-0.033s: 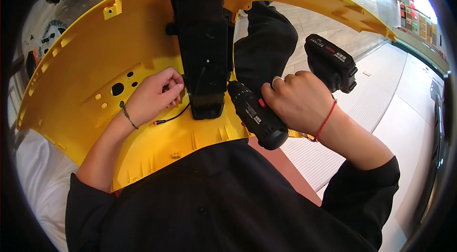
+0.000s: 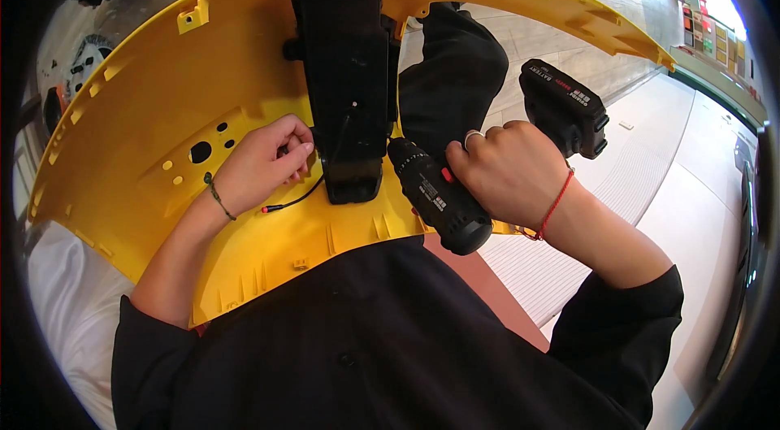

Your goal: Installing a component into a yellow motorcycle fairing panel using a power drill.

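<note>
A large curved yellow plastic panel (image 2: 252,48) rests across my lap. Lengthwise on it sits a long black plastic housing (image 2: 345,64), from which a thin black cable with a red-tipped connector (image 2: 279,208) comes out at the lower left. My right hand (image 2: 510,168) is wrapped round the handle of a black cordless drill (image 2: 439,198). The drill's chuck points at the housing's right edge, close to it; the bit's tip is hard to make out. Curled against the housing's left edge is my left hand (image 2: 272,155), its fingers closed; what they pinch is hidden.
Holes (image 2: 200,152) pierce the panel left of my left hand, and clips line its rim. White cloth (image 2: 69,300) lies at the lower left. A white ribbed surface (image 2: 561,243) spreads to the right. My black-trousered leg (image 2: 455,64) shows beyond the panel's cutout.
</note>
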`<state>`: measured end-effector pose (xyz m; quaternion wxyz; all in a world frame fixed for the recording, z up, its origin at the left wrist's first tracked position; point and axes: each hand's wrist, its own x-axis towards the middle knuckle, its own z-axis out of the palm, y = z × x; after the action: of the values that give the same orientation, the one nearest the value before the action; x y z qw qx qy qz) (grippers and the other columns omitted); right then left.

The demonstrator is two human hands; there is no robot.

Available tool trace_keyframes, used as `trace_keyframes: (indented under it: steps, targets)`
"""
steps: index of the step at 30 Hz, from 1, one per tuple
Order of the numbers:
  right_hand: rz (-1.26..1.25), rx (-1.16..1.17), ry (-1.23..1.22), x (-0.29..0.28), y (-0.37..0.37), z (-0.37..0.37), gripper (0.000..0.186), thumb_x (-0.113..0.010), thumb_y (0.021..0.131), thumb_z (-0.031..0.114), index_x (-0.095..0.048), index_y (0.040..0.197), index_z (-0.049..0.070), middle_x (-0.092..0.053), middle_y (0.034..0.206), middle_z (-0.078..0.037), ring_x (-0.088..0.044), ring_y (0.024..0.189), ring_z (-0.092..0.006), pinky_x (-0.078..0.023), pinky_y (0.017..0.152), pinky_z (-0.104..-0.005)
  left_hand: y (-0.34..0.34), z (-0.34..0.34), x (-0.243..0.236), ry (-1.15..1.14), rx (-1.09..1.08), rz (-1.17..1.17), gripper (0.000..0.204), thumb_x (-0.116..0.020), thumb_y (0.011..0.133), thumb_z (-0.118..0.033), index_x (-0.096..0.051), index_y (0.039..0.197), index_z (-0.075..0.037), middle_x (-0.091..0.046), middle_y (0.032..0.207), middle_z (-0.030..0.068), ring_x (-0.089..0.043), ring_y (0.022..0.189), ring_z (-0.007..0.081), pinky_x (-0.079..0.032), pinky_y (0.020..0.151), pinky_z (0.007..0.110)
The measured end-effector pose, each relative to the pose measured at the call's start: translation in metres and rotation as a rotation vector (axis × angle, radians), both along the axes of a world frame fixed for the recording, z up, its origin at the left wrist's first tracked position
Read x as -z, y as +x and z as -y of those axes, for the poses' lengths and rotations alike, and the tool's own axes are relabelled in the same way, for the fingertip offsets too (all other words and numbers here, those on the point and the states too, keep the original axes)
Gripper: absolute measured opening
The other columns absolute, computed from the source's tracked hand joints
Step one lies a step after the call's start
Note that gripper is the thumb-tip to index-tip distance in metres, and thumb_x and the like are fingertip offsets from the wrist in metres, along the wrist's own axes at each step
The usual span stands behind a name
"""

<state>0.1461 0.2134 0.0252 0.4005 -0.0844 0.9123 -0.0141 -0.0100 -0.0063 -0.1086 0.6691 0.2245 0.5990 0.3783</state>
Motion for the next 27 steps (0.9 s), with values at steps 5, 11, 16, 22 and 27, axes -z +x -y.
trace_keyframes:
  steps: [5,11,16,22,27]
  targets:
    - [0.058,0.063,-0.014,0.005,0.007,0.0,0.011,-0.056,0.076,0.013,-0.06,0.077,0.003,-0.064,0.072,-0.011,-0.065,0.064,-0.0232,-0.05,0.055,-0.0306,0.0,-0.001,0.001,-0.006,0.003,0.004,0.012,-0.05,0.092,-0.015,-0.051,0.094,-0.003,-0.056,0.073,0.0027,-0.054,0.065,0.0082,-0.045,0.06,0.02]
    - [0.127,0.171,-0.06,-0.001,0.006,0.001,0.015,-0.059,0.075,0.014,-0.059,0.084,0.002,-0.063,0.072,-0.01,-0.065,0.065,-0.0235,-0.05,0.054,-0.0308,-0.001,-0.001,0.001,0.002,-0.006,0.025,0.012,-0.05,0.093,-0.015,-0.051,0.093,-0.003,-0.056,0.073,0.0025,-0.054,0.065,0.0081,-0.045,0.06,0.02]
    - [0.095,0.255,-0.027,-0.001,0.022,0.011,0.021,-0.063,0.072,0.017,-0.056,0.084,0.001,-0.059,0.062,-0.011,-0.063,0.058,-0.0271,-0.049,0.053,-0.0353,0.0,-0.001,0.003,0.026,-0.019,0.024,0.012,-0.05,0.092,-0.015,-0.051,0.093,-0.003,-0.056,0.073,0.0025,-0.054,0.065,0.0082,-0.045,0.06,0.02]
    - [0.175,0.408,-0.058,-0.007,0.026,0.016,0.023,-0.063,0.072,0.016,-0.055,0.085,-0.001,-0.059,0.065,-0.014,-0.063,0.059,-0.028,-0.05,0.054,-0.0349,0.0,-0.001,0.004,0.02,-0.012,0.004,0.013,-0.05,0.092,-0.015,-0.052,0.094,-0.002,-0.056,0.073,0.0028,-0.054,0.065,0.0083,-0.045,0.06,0.02]
    - [0.133,0.456,-0.063,-0.007,0.037,0.02,0.021,-0.063,0.073,0.016,-0.056,0.084,-0.001,-0.06,0.067,-0.015,-0.064,0.059,-0.0277,-0.051,0.053,-0.0347,0.0,-0.001,0.005,0.005,0.0,-0.007,0.013,-0.05,0.092,-0.014,-0.051,0.094,-0.002,-0.056,0.073,0.003,-0.054,0.065,0.0086,-0.045,0.06,0.02]
